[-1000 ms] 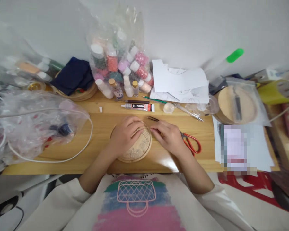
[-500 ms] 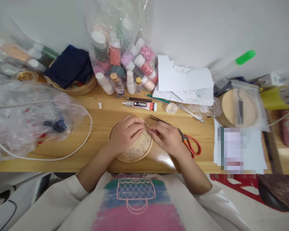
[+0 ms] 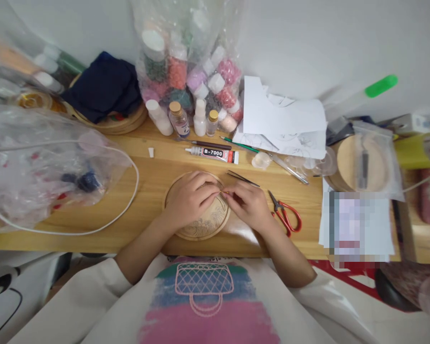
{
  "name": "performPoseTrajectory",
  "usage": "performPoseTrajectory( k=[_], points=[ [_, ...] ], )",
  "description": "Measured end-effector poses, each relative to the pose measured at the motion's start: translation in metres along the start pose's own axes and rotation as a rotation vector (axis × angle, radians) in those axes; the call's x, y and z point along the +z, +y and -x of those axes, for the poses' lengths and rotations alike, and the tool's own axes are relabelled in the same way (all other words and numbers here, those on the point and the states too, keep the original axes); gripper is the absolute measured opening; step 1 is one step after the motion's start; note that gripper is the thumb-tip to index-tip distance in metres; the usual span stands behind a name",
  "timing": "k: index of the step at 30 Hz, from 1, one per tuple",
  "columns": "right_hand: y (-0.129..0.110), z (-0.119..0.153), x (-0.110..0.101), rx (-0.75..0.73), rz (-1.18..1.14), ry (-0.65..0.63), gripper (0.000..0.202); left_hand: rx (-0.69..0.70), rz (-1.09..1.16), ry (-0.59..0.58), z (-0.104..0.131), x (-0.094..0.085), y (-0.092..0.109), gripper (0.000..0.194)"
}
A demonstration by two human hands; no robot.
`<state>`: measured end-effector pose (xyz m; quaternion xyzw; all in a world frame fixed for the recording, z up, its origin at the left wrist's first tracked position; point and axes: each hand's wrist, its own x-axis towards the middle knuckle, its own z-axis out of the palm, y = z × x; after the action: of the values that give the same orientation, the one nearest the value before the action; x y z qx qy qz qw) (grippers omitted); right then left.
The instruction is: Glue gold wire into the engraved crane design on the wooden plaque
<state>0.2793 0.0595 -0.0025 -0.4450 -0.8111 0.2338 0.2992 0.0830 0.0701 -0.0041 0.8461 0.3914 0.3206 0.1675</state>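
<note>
Left hand had crept closer to the right hand since a second ago, fingertips nearly meeting at the wooden disc's far-right edge. The right was pinching some thin little bit, fingertips only, presumably because it was so tiny; couldn't tell if the left gripped it too. Disc lay flat on the table, partly under the left, maybe for steadying. Tweezers sat handily close.

A white top, and straight across its front runs a brushed-looking print: green patches, then blue, then a big pink block! Over the blue, a pale-pink outlined handbag, latticed, double-looped handle. Loose, plain white sleeves, wide at the cuffs, leave the forearms bare.
</note>
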Motion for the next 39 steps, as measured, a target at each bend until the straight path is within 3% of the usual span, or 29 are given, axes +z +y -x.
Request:
performPoseTrajectory(
  k=[21,29,39],
  points=[
    [0.0015,0.0004,-0.0036,-0.028,0.034,0.032,0.012,0.002,0.032,0.003,-0.0010,0.0018,-0.0010,0.011],
    [0.0021,0.0011,0.0009,-0.026,0.055,0.041,0.016,0.015,0.030,-0.030,0.0017,-0.0007,-0.0037,0.021],
    [0.0027,0.0016,-0.0009,-0.024,0.030,0.040,0.020,0.051,0.027,-0.012,-0.0005,0.0025,-0.0028,0.007]
  ],
)
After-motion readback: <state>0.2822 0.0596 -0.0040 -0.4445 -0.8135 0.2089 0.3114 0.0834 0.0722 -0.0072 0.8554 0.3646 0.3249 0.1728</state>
